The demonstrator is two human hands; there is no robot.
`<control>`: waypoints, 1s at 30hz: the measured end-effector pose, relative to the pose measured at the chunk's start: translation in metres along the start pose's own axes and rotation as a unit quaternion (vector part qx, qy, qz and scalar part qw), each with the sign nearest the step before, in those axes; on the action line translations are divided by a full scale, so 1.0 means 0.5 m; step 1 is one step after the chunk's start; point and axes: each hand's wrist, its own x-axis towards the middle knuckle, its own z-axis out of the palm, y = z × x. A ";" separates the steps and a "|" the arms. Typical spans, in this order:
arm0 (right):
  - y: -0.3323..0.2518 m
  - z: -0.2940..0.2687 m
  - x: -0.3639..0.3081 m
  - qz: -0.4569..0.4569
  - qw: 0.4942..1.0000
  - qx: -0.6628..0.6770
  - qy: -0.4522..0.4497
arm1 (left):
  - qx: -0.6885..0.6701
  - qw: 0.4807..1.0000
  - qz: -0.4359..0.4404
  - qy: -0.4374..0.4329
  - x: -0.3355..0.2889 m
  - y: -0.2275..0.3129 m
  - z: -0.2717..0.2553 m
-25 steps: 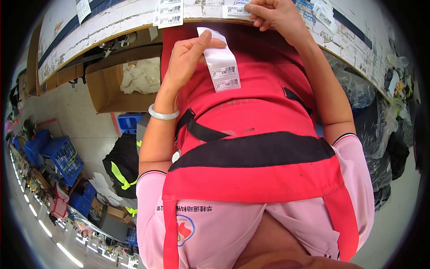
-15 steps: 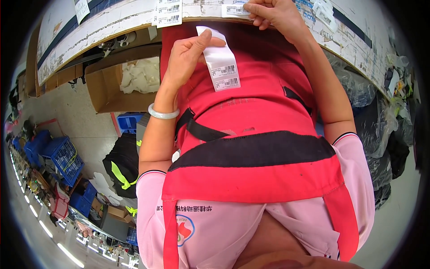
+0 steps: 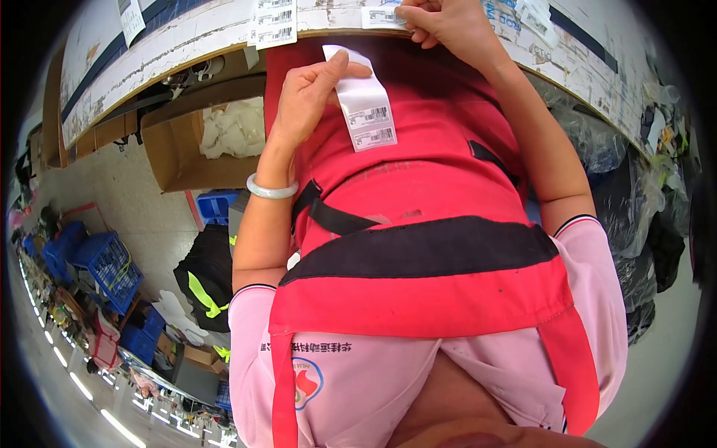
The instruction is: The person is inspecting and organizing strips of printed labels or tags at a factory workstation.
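Roughly mid-sequence, I'd judge; clock is on the view centre. Left hand at 11 holds a white label strip, thumb over fingers, near its top end. Strip hangs at 12 over the red apron, slightly curled. Two printed labels show at its lower end; the stretch above looks blank, so I'd count that part as used and those two as left. Can't tell if more sit under the fingers.

Right hand at 1: narrow pinch, thumb and forefinger on the right end of a single label. That label lies at 12, near the front edge of the worn table. Can't tell if it's stuck down or loose. Also on the table: a multi-label sheet at 11, unpeeled as far as visible.

Containers: open cardboard box at 10, below the table edge, with crumpled off-white scraps inside, material unclear. Blue crate at 9 has yellowish strands across it; contents too blurred to call. Clear plastic bags at 2 seem to wrap dark items, can't identify them.
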 end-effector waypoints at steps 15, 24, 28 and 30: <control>0.142 -0.270 -0.063 -0.023 0.957 -0.056 0.284 | -0.044 0.997 0.007 -0.070 -0.034 0.014 -0.006; 0.088 -0.185 -0.089 -0.099 0.905 -0.298 0.288 | -0.042 0.998 -0.043 -0.032 -0.035 0.026 0.013; 0.030 0.001 -0.128 -0.034 0.985 -0.008 -0.172 | -0.052 0.998 -0.027 -0.005 -0.037 0.017 0.014; 0.022 0.034 -0.129 0.015 0.969 0.029 -0.244 | -0.055 0.998 -0.017 0.004 -0.028 0.015 0.019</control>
